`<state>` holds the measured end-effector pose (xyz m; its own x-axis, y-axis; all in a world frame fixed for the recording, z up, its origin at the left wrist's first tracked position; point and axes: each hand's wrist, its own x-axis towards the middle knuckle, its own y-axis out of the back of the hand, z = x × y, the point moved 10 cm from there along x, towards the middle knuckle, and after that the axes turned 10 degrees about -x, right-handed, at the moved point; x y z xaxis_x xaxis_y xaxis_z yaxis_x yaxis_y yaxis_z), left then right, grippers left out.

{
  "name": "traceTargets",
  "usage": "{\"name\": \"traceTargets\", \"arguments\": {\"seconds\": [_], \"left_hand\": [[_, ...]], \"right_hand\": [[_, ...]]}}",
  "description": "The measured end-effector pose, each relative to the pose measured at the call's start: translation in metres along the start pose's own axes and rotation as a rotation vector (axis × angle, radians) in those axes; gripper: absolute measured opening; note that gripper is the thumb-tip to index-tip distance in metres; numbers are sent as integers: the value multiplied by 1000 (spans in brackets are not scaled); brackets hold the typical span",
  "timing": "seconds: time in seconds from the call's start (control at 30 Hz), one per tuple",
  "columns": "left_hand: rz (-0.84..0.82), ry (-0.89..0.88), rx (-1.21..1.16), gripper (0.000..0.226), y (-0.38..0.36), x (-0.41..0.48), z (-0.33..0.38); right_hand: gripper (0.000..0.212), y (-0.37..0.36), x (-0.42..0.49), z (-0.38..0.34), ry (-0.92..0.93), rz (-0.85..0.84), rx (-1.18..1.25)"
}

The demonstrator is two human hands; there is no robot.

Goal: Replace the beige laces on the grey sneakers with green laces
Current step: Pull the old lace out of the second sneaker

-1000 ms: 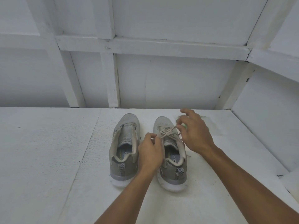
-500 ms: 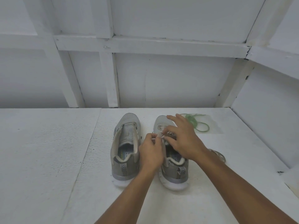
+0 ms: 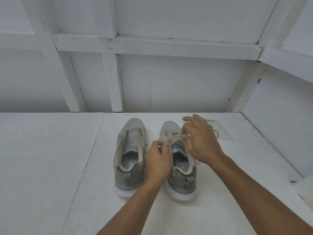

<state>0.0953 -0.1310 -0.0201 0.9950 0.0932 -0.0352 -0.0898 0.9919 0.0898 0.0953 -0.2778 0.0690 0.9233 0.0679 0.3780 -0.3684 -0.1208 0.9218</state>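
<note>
Two grey sneakers stand side by side on the white surface, toes pointing away. The left sneaker has no lace in it. The right sneaker still carries a beige lace crossed over its tongue. My left hand pinches the lace at the shoe's left side. My right hand pinches the lace over the right eyelets, its other fingers spread. Green laces lie beyond the right hand, mostly hidden by it.
White panelled walls close in at the back and the right. The white foam-like surface stretches wide to the left. A clear plastic sheet lies under the green laces.
My right hand has lifted and moved toward the toe, pulling the beige lace up. It now covers most of the green laces. My left hand has hardly moved.
</note>
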Motion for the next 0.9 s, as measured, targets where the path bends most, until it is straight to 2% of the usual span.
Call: {"name": "traceTargets", "arguments": {"seconds": [0.07,0.2,0.37,0.5,0.73,0.9], "left_hand": [[7,3,-10,20,1,-1,-1],[8,9,-31,16,1,2,-4],[-14,7,-57,17,0,2,-3],[-33,35,-88,19,1,5,-8],[-45,37,-90,16,0,6,-9],[-50,38,-59,16,0,5,-6]], "right_hand": [[7,1,-2,2,22,4,55],[29,-4,-8,-16,175,-75,176],[16,-20,-5,-25,238,-181,100],[6,-27,-5,-27,257,-175,131],[21,-28,-10,-22,226,-162,160],[19,-24,-6,-26,239,-114,87]]}}
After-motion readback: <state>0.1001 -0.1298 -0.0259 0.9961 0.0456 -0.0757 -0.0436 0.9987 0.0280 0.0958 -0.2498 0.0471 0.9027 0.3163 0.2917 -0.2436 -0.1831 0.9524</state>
